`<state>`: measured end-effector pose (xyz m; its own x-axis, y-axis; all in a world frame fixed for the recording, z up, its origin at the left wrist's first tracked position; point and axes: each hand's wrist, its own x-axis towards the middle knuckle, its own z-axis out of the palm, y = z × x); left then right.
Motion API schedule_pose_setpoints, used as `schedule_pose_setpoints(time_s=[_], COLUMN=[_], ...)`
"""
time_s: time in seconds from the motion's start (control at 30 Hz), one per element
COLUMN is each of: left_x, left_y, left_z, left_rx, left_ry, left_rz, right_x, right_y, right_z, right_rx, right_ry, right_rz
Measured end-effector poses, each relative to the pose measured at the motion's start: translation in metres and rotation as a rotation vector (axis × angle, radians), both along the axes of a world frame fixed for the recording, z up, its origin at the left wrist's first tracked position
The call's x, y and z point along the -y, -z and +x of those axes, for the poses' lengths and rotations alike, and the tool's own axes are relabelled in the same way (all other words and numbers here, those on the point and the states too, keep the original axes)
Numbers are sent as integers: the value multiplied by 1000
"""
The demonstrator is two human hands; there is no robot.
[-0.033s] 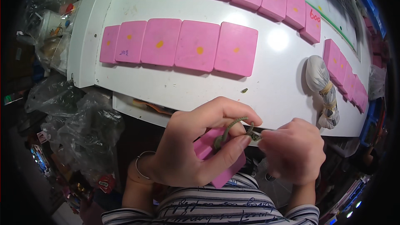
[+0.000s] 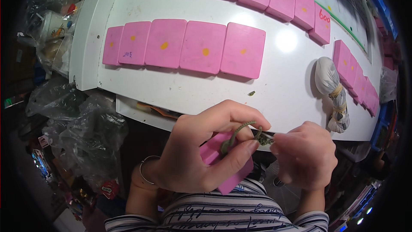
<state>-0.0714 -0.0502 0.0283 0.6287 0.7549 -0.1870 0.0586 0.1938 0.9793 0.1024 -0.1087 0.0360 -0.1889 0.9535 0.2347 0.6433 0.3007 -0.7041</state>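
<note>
My left hand is closed in a pinch on a small dark green curled piece with a ridged, scaly surface. Its thin curved end arches up between thumb and forefinger. A pink block lies under that hand, partly hidden by palm and thumb; whether the hand grips it, I cannot tell. My right hand is closed, its fingertips just right of a textured green part of the piece. A thin pale tip shows at those fingertips, but what it belongs to is hidden.
On the white table stand rows of pink blocks with yellow dots. A bundle wrapped in pale plastic lies at the right. A small green scrap sits ahead of my hands. Clear plastic bags hang at the left.
My right hand has shifted slightly to the right, showing more of the textured green part and the pale tip. The left hand stays in place.
</note>
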Motion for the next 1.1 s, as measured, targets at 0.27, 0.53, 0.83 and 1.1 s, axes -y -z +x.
schedule_pose_setpoints(time_s=[0.27, 0.53, 0.83, 1.1], left_x=[-3, -1, 3, 1], left_y=[4, 2, -2, -3], left_z=[-1, 1, 6, 9], left_rx=[89, 126, -27, -54], left_ry=[60, 34, 30, 49], left_rz=[-91, -162, 76, 27], right_x=[7, 5, 8, 3], right_y=[18, 9, 15, 29], right_z=[-12, -6, -5, 0], right_rx=[-10, 22, -39, 5], right_ry=[146, 80, 178, 57], right_rz=[201, 69, 163, 428])
